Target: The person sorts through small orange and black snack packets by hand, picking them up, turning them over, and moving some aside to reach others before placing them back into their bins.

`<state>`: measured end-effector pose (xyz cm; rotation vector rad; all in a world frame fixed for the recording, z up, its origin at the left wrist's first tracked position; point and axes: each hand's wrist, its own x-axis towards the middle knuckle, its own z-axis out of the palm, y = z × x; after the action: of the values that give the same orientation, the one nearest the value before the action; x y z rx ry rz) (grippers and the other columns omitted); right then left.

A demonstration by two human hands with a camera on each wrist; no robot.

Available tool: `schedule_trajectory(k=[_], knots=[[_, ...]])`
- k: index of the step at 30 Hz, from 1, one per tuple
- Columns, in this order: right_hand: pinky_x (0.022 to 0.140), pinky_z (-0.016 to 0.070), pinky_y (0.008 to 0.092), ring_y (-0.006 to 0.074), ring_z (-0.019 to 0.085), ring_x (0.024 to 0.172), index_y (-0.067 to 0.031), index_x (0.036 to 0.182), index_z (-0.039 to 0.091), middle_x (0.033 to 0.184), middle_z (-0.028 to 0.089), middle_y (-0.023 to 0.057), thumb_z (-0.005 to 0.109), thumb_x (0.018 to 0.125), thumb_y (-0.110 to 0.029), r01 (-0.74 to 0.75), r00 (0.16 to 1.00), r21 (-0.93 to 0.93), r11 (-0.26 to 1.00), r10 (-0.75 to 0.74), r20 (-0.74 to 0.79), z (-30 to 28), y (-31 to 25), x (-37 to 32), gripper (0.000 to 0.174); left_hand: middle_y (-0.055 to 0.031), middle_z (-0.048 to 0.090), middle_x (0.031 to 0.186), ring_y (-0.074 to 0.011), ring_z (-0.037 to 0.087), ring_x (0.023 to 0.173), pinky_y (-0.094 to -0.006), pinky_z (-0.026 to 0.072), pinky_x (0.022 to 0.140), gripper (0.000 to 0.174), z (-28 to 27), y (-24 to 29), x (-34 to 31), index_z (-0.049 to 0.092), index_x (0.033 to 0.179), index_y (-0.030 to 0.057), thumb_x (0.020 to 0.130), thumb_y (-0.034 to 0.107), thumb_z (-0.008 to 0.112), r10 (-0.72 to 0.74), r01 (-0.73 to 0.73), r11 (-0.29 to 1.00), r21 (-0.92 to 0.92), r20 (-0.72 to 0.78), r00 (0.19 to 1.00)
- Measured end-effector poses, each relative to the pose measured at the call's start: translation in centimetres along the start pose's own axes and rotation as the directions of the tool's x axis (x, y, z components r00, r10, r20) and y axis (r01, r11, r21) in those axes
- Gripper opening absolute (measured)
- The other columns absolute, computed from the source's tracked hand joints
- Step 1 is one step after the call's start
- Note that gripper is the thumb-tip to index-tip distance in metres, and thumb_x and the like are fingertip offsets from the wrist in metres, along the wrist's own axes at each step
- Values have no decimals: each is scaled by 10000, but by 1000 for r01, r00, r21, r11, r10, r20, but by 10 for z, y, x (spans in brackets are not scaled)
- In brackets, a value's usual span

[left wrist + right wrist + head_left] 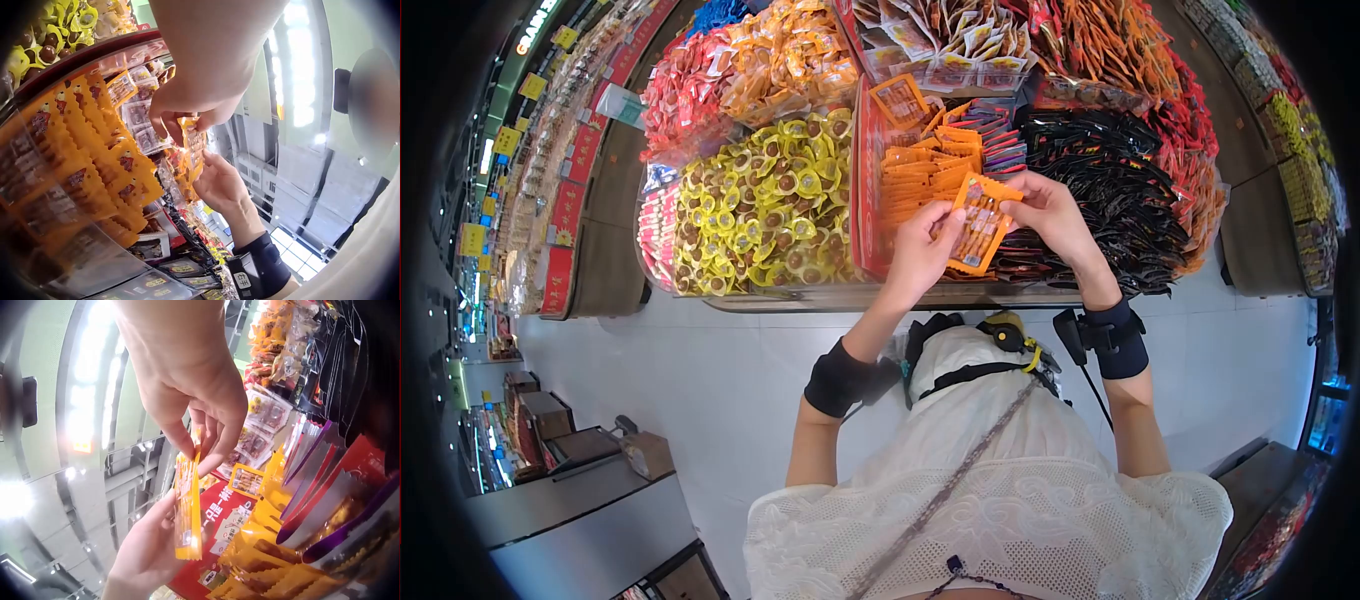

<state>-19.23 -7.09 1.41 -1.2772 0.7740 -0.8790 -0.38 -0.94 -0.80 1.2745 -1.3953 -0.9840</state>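
Observation:
An orange snack packet (pixel 980 222) with a clear window is held between both hands above a bin of like orange packets (pixel 920 175). My left hand (pixel 925 245) pinches its lower left edge and my right hand (pixel 1040 205) pinches its upper right corner. In the left wrist view the left hand (pixel 187 109) grips the packet (pixel 195 150) from above, with the right hand (pixel 219 184) under it. In the right wrist view the right hand (pixel 203 422) pinches the top of the packet (pixel 187 509) and the left hand (pixel 147 550) is below.
The round display stand (pixel 880 295) holds bins of yellow wrapped sweets (pixel 760 205), black packets (pixel 1115 195), and red and orange packs farther back. Pale floor (pixel 700 370) lies between me and the stand. Shelves run along the left aisle (pixel 550 150); a grey counter (pixel 570 510) is at lower left.

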Motion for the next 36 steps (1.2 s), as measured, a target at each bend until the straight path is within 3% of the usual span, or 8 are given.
schedule_trajectory(k=[3, 4, 7, 13, 16, 22, 28, 36], knots=[[614, 497, 208, 69, 578, 713, -1, 850, 547, 801, 607, 25, 566, 840, -9, 97, 986, -29, 995, -100, -133, -13, -7, 11, 24, -116, 596, 932, -220, 567, 860, -341, 434, 744, 299, -2, 1, 13, 544, 1031, -16, 876, 240, 544, 352, -248, 795, 553, -88, 932], [625, 504, 216, 72, 580, 717, 2, 847, 544, 802, 606, 28, 563, 843, -12, 138, 973, -50, 989, -145, -182, -15, -11, 16, 24, -218, 538, 1088, -340, 488, 1066, -411, 390, 889, 370, -4, 8, 17, 510, 1096, -30, 864, 257, 548, 255, -167, 773, 611, -58, 965], [666, 527, 248, 95, 590, 721, 9, 841, 546, 817, 603, 40, 561, 847, -20, 229, 931, -76, 970, -242, -272, -21, -22, 33, 33, -220, 492, 1182, -334, 415, 1164, -489, 296, 977, 548, 5, -14, 36, 445, 1165, -87, 883, 382, 479, 378, -121, 481, 868, -80, 923], [652, 515, 237, 90, 588, 714, 16, 832, 557, 812, 611, 43, 578, 840, -28, 241, 906, -155, 958, -279, -317, -17, -29, 49, 49, -260, 336, 1346, -356, 252, 1301, -530, 144, 1053, 694, 14, -40, 62, 330, 1275, -110, 896, 469, 389, 73, 85, 550, 831, -150, 986], [650, 514, 237, 88, 587, 715, 17, 837, 560, 810, 612, 45, 578, 840, -24, 244, 911, -142, 959, -277, -307, -13, -28, 48, 44, -257, 405, 1288, -366, 282, 1279, -584, 154, 1020, 687, 15, -53, 67, 371, 1248, -120, 907, 477, 346, 115, 82, 549, 832, -172, 978], [651, 526, 252, 92, 587, 724, 27, 850, 557, 816, 613, 56, 573, 841, -17, 234, 920, -108, 966, -256, -296, -13, -27, 46, 48, -211, 506, 1169, -336, 401, 1169, -567, 201, 999, 633, 13, -53, 62, 497, 1129, -90, 892, 484, 373, 237, 44, 393, 918, -147, 960], [639, 519, 239, 83, 584, 709, 27, 847, 560, 800, 613, 51, 577, 834, -9, 203, 933, -98, 974, -223, -282, -11, -16, 57, 42, -164, 543, 1003, -299, 459, 1041, -540, 224, 998, 562, 9, -29, 36, 537, 1043, -50, 872, 472, 416, 206, -10, 294, 956, -53, 977], [605, 453, 219, 74, 558, 674, 20, 821, 569, 727, 598, 36, 606, 779, -11, 235, 960, -242, 941, -263, -91, 10, 1, 120, 64, -165, 529, 1080, -299, 447, 1097, -531, 212, 1017, 559, 12, -28, 23, 499, 1109, -46, 828, 436, 509, 233, -14, 283, 959, -55, 971]])
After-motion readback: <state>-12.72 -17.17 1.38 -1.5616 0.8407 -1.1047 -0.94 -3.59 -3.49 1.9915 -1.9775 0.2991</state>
